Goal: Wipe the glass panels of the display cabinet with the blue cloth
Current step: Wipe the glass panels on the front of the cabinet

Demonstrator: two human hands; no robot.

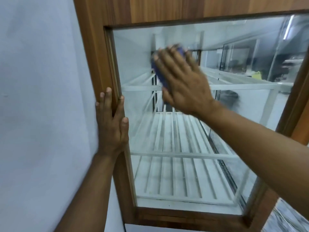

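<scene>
Head view, right hand (184, 84): flat, fingers straight and slightly spread, pressing the blue cloth against the glass; motion-blurred.
left hand (111, 126): fingers straight and close together, laid upward along the left upright of the wooden frame; thumb lies on the glass side of that upright; holds nothing.
blue cloth (158, 72): mostly hidden under the right hand; edges show along the thumb side and past the fingertips; flat on the upper middle of the glass panel.
glass panel (138, 67): upright, set in the frame; hazy, with room reflections at upper right.
wooden frame (93, 47): brown wood grain, surrounds the glass on all sides of the display cabinet (167, 10).
shelves (175, 134): white, slatted, seen through the glass, one below another.
wall (41, 97): pale, plain, just left of the frame.
</scene>
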